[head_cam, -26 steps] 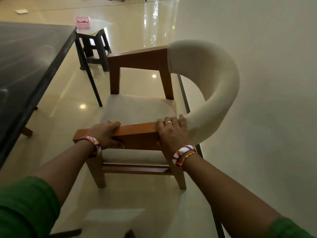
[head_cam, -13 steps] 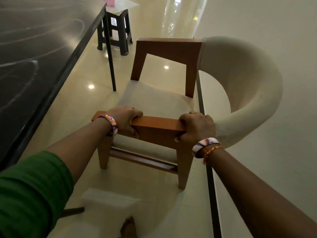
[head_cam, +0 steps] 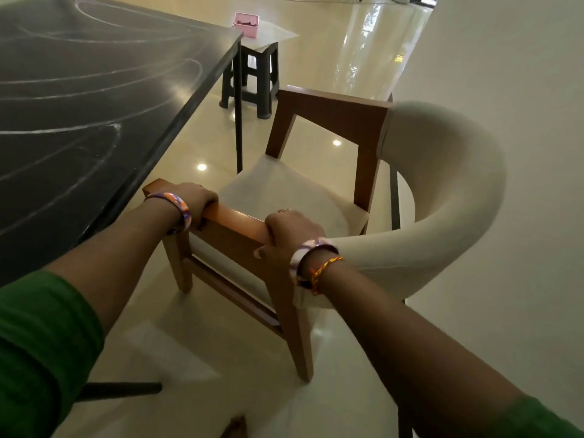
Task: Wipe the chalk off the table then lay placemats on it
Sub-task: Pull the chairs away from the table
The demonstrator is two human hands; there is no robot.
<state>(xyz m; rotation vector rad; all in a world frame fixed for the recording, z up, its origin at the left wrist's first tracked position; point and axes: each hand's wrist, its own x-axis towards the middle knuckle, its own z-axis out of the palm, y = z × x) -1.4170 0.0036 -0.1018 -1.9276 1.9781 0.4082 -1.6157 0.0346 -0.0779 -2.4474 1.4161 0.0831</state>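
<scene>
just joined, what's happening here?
A person grips the near wooden armrest of a cream-upholstered chair with both hands, left hand toward its front end, right hand where it meets the padded back. The chair stands on the tiled floor beside the black table, which still carries chalk lines. No cloth or placemats are in view. Beyond stands a dark stool with a pink container on it.

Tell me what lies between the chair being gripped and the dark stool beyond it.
In the head view, between the chair and the stool there is glossy floor and, toward the left, the table's thin black leg. Nothing else shows there.
</scene>
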